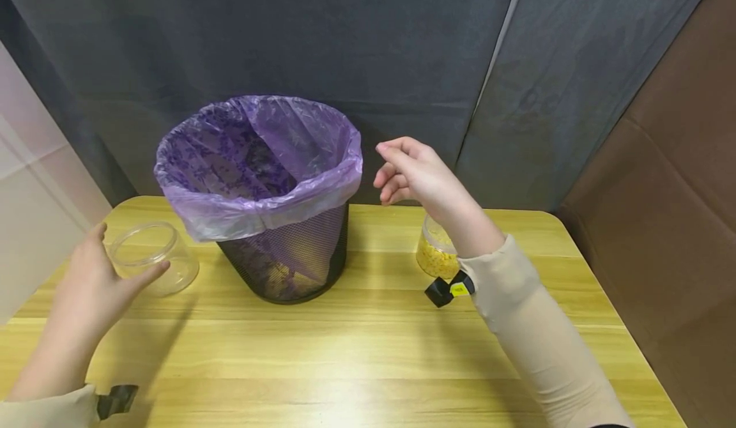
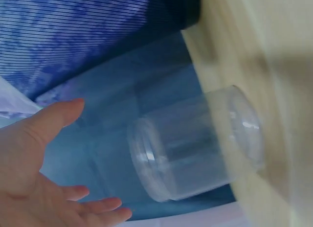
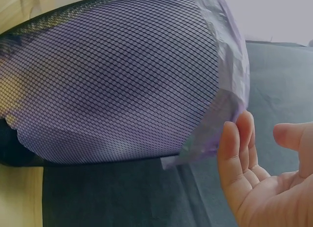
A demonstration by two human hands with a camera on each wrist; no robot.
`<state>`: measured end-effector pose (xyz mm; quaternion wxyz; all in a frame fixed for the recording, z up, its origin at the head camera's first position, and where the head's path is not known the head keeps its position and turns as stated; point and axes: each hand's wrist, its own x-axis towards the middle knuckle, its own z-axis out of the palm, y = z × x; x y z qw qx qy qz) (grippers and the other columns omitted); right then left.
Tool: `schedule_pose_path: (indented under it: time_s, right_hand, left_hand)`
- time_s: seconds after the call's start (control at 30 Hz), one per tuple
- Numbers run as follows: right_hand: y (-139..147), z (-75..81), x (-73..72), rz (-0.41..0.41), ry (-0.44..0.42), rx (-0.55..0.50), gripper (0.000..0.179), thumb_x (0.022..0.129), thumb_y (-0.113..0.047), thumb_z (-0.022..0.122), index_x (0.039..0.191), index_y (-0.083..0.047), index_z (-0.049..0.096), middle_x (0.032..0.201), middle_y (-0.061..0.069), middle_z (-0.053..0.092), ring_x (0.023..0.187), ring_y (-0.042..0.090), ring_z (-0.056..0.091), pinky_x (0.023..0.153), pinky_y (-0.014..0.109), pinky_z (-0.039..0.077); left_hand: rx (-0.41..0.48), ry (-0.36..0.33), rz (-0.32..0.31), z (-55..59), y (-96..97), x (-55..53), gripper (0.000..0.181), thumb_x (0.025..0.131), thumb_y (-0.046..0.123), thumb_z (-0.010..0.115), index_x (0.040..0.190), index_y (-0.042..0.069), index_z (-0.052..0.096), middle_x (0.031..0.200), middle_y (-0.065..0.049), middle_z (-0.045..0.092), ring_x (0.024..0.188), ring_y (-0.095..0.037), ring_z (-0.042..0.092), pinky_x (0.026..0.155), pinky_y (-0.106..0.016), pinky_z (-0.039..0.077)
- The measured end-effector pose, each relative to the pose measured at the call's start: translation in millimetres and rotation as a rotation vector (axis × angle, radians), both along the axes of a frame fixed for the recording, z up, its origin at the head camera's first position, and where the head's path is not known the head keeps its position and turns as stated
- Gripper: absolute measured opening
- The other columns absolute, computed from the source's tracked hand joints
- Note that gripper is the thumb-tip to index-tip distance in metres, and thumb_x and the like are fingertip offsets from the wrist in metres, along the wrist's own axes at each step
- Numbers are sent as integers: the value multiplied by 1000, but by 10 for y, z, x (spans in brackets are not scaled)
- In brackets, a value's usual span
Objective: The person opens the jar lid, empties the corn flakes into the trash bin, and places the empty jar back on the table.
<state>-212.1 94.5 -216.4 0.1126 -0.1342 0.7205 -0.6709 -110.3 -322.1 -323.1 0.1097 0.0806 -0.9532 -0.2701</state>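
A black mesh wastebasket (image 1: 339, 243) stands on the table, lined with a purple plastic bag (image 1: 270, 214) folded over its rim. Beside the bag's right edge hangs my right hand (image 1: 422, 175), fingers loosely bent with nothing in them; the right wrist view shows its fingertips right at the folded bag (image 3: 230, 65). To the left stands a clear, see-through jar (image 1: 178, 268) without a lid. My left hand (image 1: 92, 287) reaches toward that jar with thumb and fingers spread; in the left wrist view a gap separates the hand (image 2: 44, 183) from the jar (image 2: 190, 144).
A second clear jar holding yellow bits (image 1: 435, 259) stands behind my right forearm, partly hidden. Grey cloth (image 1: 402, 45) hangs behind the wooden table (image 1: 345, 364), a brown panel (image 1: 673, 191) rises on the right and a white one (image 1: 40, 179) on the left.
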Motion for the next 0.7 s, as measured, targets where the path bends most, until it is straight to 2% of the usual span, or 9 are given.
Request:
schedule_pose_path:
  time_s: [0.17,0.27,0.37,0.5,0.6,0.7]
  right_hand:
    - [100,21,36,-23,39,23,31,100,-25,52,120,-2,47,80,15,59,58,22,59,62,33,55]
    - [159,29,56,-38,62,49,31,100,-25,52,121,-2,47,82,15,60,59,22,60,63,33,55]
    - [218,35,77,-55,85,85,32,99,-26,53,121,-2,48,83,16,61,61,24,61,65,33,55]
    - [304,36,111,-67,130,153,35,99,-27,54,123,-2,48,88,18,62,66,26,62,70,34,56]
    - [370,23,139,-72,170,200,36,99,-27,54,123,-2,48,92,18,63,72,30,63,74,35,55]
    - [431,5,172,-82,201,232,35,99,-28,54,122,-2,49,95,19,62,77,33,63,77,36,54]
  left_hand:
    - [-2,47,-7,125,129,48,104,88,42,67,147,-10,0,147,-41,6,127,-62,14,96,-74,16]
    - [-14,55,-15,192,211,83,102,88,42,67,148,-9,2,146,-41,11,123,-63,22,94,-75,18]
    - [-26,65,-24,253,303,120,100,88,43,67,149,-7,5,143,-40,22,110,-60,37,85,-73,28]
    - [-41,87,-29,324,435,175,96,88,44,66,150,-4,11,133,-38,41,93,-52,50,72,-65,35]
    - [-48,87,-30,371,544,225,91,88,45,65,149,-4,17,126,-34,50,94,-52,52,71,-61,37]
    - [-55,98,-36,412,654,281,81,89,45,64,144,-4,30,118,-29,59,97,-50,54,70,-59,39]
